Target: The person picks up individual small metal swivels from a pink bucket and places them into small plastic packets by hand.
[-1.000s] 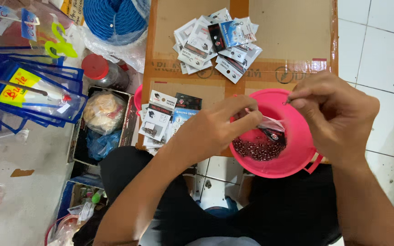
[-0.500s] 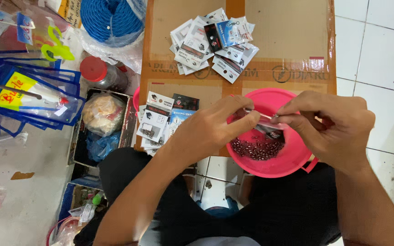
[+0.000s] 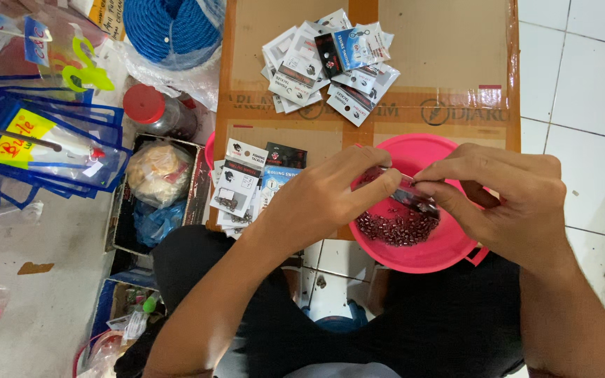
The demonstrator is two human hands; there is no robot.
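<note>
Clear plastic, a small packet [image 3: 404, 190] is being pinched between your left hand [image 3: 323, 199] and right hand [image 3: 505, 203] over the pink bowl [image 3: 449, 255] of dark red beads [image 3: 397, 227].

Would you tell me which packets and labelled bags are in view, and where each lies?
Upper packets: fanned pile on the cardboard box, small clear-and-white sachets.
Lower packets: box's left edge, white and black cards.
Blue bags: far left, yellow labels.
Clear sachet: pinched between both hands over the pink bowl.
</note>
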